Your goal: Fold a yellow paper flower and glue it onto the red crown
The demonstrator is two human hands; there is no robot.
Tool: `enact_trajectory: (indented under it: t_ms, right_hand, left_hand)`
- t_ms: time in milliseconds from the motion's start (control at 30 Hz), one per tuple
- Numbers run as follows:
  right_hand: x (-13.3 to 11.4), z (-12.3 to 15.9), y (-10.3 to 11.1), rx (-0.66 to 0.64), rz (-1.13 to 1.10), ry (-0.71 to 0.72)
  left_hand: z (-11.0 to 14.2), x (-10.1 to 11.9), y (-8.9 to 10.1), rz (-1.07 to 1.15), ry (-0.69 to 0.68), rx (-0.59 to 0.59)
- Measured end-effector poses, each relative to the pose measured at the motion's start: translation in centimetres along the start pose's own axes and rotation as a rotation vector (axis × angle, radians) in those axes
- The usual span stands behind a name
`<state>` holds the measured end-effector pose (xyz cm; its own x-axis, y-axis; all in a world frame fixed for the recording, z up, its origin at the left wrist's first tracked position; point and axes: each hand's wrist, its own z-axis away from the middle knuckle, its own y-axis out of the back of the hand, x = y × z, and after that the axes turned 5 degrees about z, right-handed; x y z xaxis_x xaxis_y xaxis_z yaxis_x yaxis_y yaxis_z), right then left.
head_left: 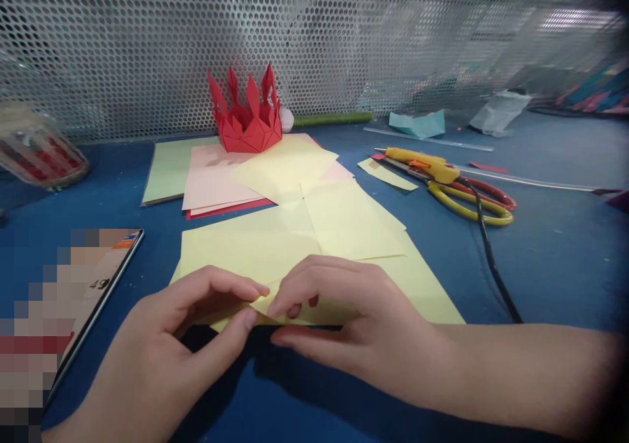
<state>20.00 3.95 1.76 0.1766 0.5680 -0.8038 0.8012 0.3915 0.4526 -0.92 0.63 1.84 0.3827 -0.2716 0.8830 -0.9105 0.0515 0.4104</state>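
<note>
My left hand (181, 338) pinches a small folded piece of yellow paper (263, 306) between thumb and fingertips, close to the table's near edge. My right hand (354, 305) comes in from the right with curled fingers. Its index fingertip touches the folded paper, while the thumb stays apart below it. Under and beyond both hands lie several pale yellow paper sheets (246, 236), overlapping and creased. My fingers hide part of the folded piece.
A red paper crown (250, 118) stands on pink sheets (211, 181) at the back. To the right lie scissors (491, 217), a yellow glue gun (422, 163) with a black cord (491, 259), and paper scraps. At left are a phone (105, 282) and a jar (44, 148). Perforated metal (147, 50) rises behind.
</note>
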Motion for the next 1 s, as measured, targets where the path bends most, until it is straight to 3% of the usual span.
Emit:
enact_trajectory:
  t_ms: [133, 300, 500, 700, 833, 1000]
  right_hand:
    - [0.24, 0.16, -0.08, 0.019, 0.051, 0.089]
    - [0.02, 0.19, -0.04, 0.041, 0.036, 0.109]
    - [-0.54, 0.10, 0.09, 0.062, 0.047, -0.011]
    - [-0.30, 0.04, 0.08, 0.050, 0.044, 0.077]
    - [-0.05, 0.06, 0.07, 0.050, 0.034, 0.118]
    - [-0.05, 0.17, 0.01, 0.051, 0.029, 0.043]
  left_hand:
    - [0.18, -0.27, 0.04, -0.056, -0.062, 0.053]
    - [0.30, -0.66, 0.28, -0.064, -0.163, 0.009]
    - [0.24, -0.68, 0.29, -0.105, -0.215, -0.031]
    - [0.27, -0.44, 0.48, -0.152, -0.332, -0.082]
    - [0.58, -0.20, 0.40, -0.148, -0.280, -0.068]
    - [0.63, -0.53, 0.29, -0.103, -0.217, -0.046]
